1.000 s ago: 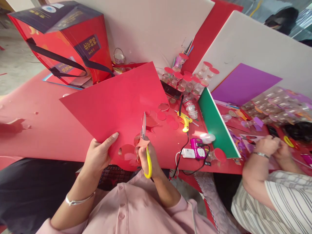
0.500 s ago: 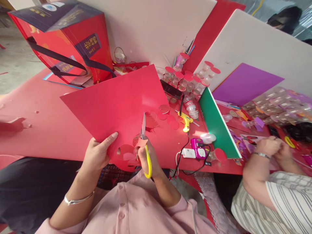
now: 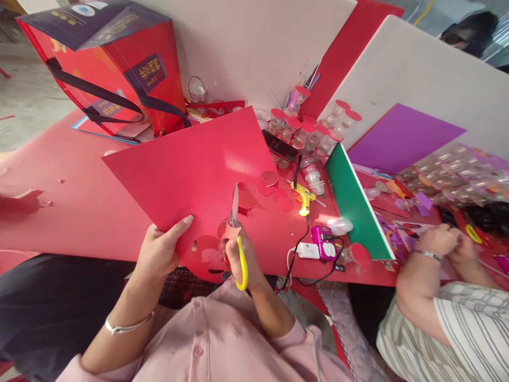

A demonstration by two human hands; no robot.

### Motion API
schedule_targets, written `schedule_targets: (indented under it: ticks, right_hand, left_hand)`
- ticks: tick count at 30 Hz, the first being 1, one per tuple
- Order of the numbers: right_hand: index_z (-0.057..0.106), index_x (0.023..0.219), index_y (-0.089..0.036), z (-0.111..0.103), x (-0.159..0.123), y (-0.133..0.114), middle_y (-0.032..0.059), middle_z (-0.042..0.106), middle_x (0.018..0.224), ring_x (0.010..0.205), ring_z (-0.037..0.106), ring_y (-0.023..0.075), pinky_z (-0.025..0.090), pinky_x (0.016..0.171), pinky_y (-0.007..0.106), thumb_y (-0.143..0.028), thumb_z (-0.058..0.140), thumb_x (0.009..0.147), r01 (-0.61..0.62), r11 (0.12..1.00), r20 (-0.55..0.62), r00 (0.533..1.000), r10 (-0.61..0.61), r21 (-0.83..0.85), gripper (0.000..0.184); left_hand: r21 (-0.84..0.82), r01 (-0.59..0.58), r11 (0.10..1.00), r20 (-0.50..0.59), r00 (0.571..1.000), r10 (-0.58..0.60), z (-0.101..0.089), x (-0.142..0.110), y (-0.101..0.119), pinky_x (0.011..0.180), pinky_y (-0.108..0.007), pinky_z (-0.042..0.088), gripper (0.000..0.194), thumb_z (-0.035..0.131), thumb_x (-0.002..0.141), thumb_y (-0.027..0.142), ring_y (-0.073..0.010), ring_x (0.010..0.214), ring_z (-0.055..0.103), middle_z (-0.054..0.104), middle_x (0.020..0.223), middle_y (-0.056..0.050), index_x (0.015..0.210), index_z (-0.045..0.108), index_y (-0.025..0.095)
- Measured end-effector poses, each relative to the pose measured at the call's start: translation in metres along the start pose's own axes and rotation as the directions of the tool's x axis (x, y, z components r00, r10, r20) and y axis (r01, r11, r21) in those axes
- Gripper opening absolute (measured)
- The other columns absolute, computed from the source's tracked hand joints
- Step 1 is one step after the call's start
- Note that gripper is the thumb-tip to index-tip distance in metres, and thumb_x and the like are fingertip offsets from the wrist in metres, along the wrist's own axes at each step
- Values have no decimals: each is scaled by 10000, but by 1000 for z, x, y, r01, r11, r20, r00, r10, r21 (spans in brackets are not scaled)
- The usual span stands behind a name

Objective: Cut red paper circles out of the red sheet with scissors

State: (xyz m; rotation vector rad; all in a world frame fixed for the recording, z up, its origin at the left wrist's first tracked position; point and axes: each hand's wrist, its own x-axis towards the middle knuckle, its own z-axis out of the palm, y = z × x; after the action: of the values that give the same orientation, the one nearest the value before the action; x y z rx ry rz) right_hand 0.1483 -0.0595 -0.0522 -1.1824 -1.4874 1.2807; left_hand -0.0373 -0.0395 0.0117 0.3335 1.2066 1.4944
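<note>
My left hand [image 3: 163, 246] grips the lower left edge of a large red sheet of card [image 3: 191, 164], thumb on top and the other fingers underneath. Round holes are cut along the sheet's lower right side. In my right hand [image 3: 240, 260] is a pair of scissors [image 3: 242, 265] with a yellow handle, its blades pointing away from me at the card's cut edge. A small red offcut [image 3: 230, 231] sits by the blades at my right thumb. Several red card circles [image 3: 283, 200] lie on the table just right of the sheet.
Beyond the sheet are clear cups with red discs [image 3: 308, 130], a phone [image 3: 280, 146] and a yellow glue gun [image 3: 304, 199]. A green board [image 3: 358, 204] stands to the right, with a co-worker's hands [image 3: 445, 241] past it. A red gift bag [image 3: 115, 69] stands at back left.
The sheet has shifted very slightly and the light patch on it has changed. Both hands keep nearly the same place and hold; the camera view has drifted a little.
</note>
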Motion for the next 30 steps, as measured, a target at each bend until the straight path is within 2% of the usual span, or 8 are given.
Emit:
schedule_targets:
  ticks: [5, 9, 19, 24, 30]
  right_hand:
    - [599, 1438, -185, -1, 0, 0, -43, 512, 701, 570, 497, 194, 416, 558, 304, -943, 445, 1069, -13, 1000, -3, 1000, 13, -17, 857]
    - [592, 1486, -172, 0, -1, 1, -44, 509, 708, 578, 512, 197, 425, 561, 301, -957, 443, 1057, -39, 999, 3, 999, 39, -8, 907]
    - [589, 1450, -178, 0, -2, 3, -35, 511, 707, 575, 479, 197, 408, 540, 300, -910, 450, 1083, -33, 999, 27, 999, 33, 9, 831]
    - [555, 1510, -189, 0, -3, 5, -38, 534, 725, 575, 487, 192, 403, 541, 290, -894, 458, 1093, -41, 999, 30, 999, 40, 19, 824]
    - [576, 1475, -200, 0, -3, 7, -32, 531, 738, 583, 479, 188, 431, 564, 297, -909, 455, 1088, -34, 999, 26, 999, 33, 32, 817]
  left_hand:
    - [-4, -31, 1000, 12, 999, 31, -3, -1, -2, 742, -353, 750, 484, 1114, 605, 294, -302, 853, 880, 923, 1062, -88, 1021, 901, 168]
    - [-5, -39, 999, 28, 999, 39, -6, -1, -3, 825, -396, 766, 491, 1106, 637, 305, -337, 933, 894, 924, 1110, -105, 1062, 901, 167]
    - [-18, -27, 999, 29, 999, 27, -5, -2, -3, 829, -418, 769, 456, 1123, 615, 309, -318, 852, 887, 920, 1020, -89, 989, 907, 160]
    - [-17, -37, 999, 33, 999, 37, -6, -3, -3, 880, -421, 765, 526, 1122, 623, 316, -334, 940, 896, 924, 1114, -99, 1082, 909, 173]
    - [6, -18, 1000, 17, 1000, 18, -4, -4, 1, 853, -435, 762, 499, 1126, 591, 331, -355, 934, 890, 920, 1037, -98, 1003, 895, 171]
